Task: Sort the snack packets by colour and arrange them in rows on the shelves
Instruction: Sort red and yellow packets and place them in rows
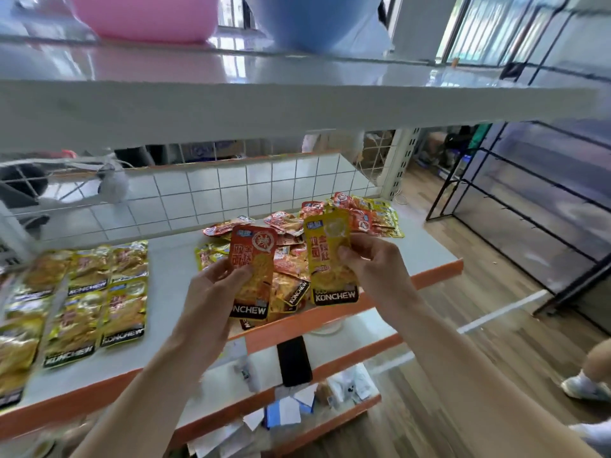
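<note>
My left hand (211,285) pinches an orange-red snack packet (253,259) upright above the shelf. My right hand (370,262) pinches a yellow snack packet (329,246) beside it. Both packets hang over a loose pile of mixed orange and yellow packets (330,216) on the right half of the white shelf (172,269). On the shelf's left part, yellow packets (99,292) lie flat in neat rows.
An upper shelf (297,100) overhangs close above, carrying a pink basin (148,14) and a blue basin (317,21). Lower shelves hold a black phone (294,361) and papers. A black wire rack (529,209) stands to the right; a person's shoe (585,388) is on the wooden floor.
</note>
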